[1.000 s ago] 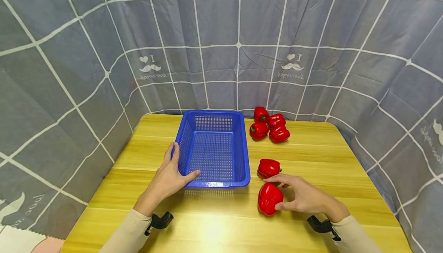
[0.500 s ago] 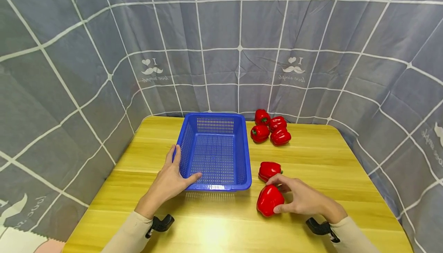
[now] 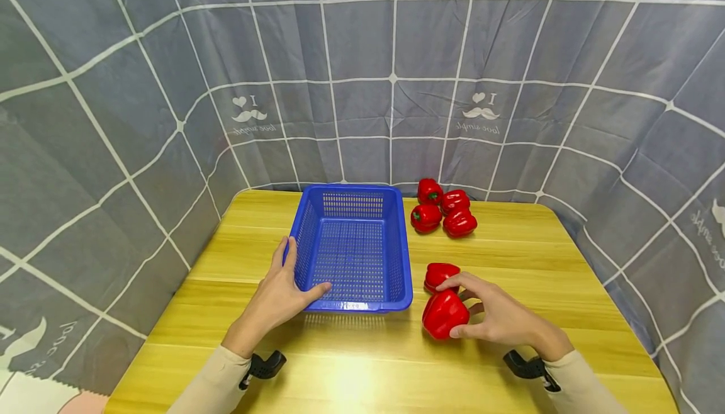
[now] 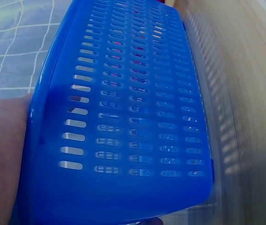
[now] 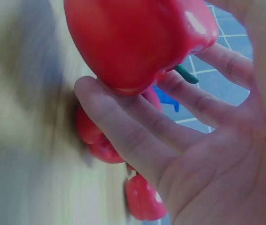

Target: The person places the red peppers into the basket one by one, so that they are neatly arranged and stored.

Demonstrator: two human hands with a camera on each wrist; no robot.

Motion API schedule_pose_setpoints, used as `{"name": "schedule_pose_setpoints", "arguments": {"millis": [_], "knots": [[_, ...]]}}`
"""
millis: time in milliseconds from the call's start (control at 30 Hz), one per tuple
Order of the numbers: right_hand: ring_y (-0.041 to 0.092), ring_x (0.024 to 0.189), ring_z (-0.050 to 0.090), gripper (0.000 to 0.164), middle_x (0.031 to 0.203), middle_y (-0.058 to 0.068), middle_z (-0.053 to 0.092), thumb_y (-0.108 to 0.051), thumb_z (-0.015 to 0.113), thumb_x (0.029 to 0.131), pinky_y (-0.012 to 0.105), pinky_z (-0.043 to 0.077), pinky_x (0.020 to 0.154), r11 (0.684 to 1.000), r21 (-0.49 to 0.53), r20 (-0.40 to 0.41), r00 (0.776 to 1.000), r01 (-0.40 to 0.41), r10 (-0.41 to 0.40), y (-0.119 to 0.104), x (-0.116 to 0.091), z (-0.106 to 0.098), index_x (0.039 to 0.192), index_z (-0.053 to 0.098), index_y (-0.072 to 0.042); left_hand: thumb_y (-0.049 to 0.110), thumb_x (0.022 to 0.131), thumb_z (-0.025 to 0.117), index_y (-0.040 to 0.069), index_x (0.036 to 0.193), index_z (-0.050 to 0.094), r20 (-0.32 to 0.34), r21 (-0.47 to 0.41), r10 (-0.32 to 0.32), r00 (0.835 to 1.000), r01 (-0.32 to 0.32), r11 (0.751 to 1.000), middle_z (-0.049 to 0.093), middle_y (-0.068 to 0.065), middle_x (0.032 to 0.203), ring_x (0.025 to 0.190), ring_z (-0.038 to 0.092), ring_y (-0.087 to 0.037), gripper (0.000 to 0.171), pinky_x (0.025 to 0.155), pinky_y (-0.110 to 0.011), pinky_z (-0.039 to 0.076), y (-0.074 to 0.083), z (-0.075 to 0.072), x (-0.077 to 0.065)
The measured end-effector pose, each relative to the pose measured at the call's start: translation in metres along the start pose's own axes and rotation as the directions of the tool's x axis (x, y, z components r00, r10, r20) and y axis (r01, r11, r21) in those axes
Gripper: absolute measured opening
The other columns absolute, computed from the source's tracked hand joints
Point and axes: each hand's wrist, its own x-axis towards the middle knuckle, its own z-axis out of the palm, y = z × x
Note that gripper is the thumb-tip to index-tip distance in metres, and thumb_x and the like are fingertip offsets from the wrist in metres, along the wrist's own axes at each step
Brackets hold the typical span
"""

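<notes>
My left hand (image 3: 279, 294) holds the near left corner of a blue plastic basket (image 3: 404, 257), thumb over the near rim and fingers along the left side. The basket's slotted wall (image 4: 137, 112) fills the left wrist view. In my right hand (image 3: 498, 316) a red bell pepper (image 3: 444, 314) is pinched between thumb and fingers. Its green stem (image 5: 187, 74) points towards the fingers in the right wrist view. Right behind it a second bell pepper (image 3: 438, 274) lies on the table, partly covered by my fingers in the head view.
Several more red bell peppers (image 3: 460, 222) sit clustered at the back, right of the basket. The yellow wooden table (image 3: 351, 363) is backed by a grey checked curtain (image 3: 362, 112), which also hangs along both sides.
My right hand has closed its grip on the nearer bell pepper and moved it up and slightly away from me. The left hand and basket have stayed in place.
</notes>
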Motion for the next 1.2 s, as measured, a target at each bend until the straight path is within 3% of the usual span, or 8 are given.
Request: {"name": "schedule_pose_setpoints", "arguments": {"millis": [333, 500, 667, 933, 1200], "knots": [[0.027, 0.127, 0.073, 0.075, 0.157, 0.006, 0.067, -0.03, 0.101, 0.093, 0.028, 0.071, 0.092, 0.999, -0.007, -0.097, 0.994, 0.046, -0.046, -0.011, 0.016, -0.011, 0.158, 0.064, -0.024, 0.066, 0.101, 0.081, -0.001, 0.186, 0.005, -0.03, -0.001, 0.006, 1.0, -0.006, 1.0, 0.003, -0.028, 0.196, 0.166, 0.045, -0.064, 0.132, 0.126, -0.077, 0.05, -0.001, 0.0, 0.0], [0.024, 0.131, 0.071, 0.072, 0.159, 0.003, 0.066, -0.028, 0.099, 0.095, 0.03, 0.071, 0.097, 0.995, -0.038, -0.165, 0.981, 0.094, -0.099, -0.019, 0.03, -0.019, 0.158, 0.064, -0.03, 0.068, 0.104, 0.077, 0.0, 0.186, 0.01, -0.047, 0.002, 0.004, 0.999, -0.004, 1.0, 0.006, -0.027, 0.196, 0.167, 0.045, -0.063, 0.126, 0.126, -0.078, 0.051, 0.0, -0.001, 0.0], [0.029, 0.128, 0.071, 0.072, 0.156, 0.006, 0.067, -0.023, 0.097, 0.097, 0.03, 0.071, 0.097, 0.985, -0.084, -0.212, 0.964, 0.147, -0.162, -0.026, 0.049, -0.028, 0.16, 0.063, -0.026, 0.067, 0.104, 0.077, 0.004, 0.185, 0.016, -0.061, -0.017, -0.015, 0.998, 0.014, 1.0, 0.013, -0.03, 0.194, 0.167, 0.045, -0.063, 0.12, 0.124, -0.08, 0.051, -0.001, -0.002, 0.001], [0.033, 0.127, 0.076, 0.075, 0.162, 0.008, 0.062, -0.018, 0.097, 0.097, 0.037, 0.074, 0.095, 0.976, -0.053, -0.206, 0.954, 0.213, -0.219, -0.044, 0.086, -0.039, 0.162, 0.062, -0.024, 0.065, 0.104, 0.078, 0.008, 0.184, 0.02, -0.089, -0.046, -0.035, 0.995, 0.031, 0.998, 0.033, -0.029, 0.186, 0.148, 0.065, -0.062, 0.114, 0.103, -0.073, 0.065, -0.002, 0.0, 0.004], [0.028, 0.125, 0.077, 0.071, 0.161, 0.007, 0.066, -0.024, 0.095, 0.1, 0.039, 0.073, 0.1, 0.977, -0.093, -0.213, 0.955, 0.191, -0.207, -0.059, 0.129, -0.037, 0.163, 0.063, -0.027, 0.072, 0.104, 0.075, 0.008, 0.188, 0.012, -0.04, -0.008, -0.032, 0.999, 0.032, 0.999, 0.023, -0.03, 0.191, 0.162, 0.051, -0.063, 0.123, 0.12, -0.079, 0.056, 0.001, -0.002, 0.006]]}}
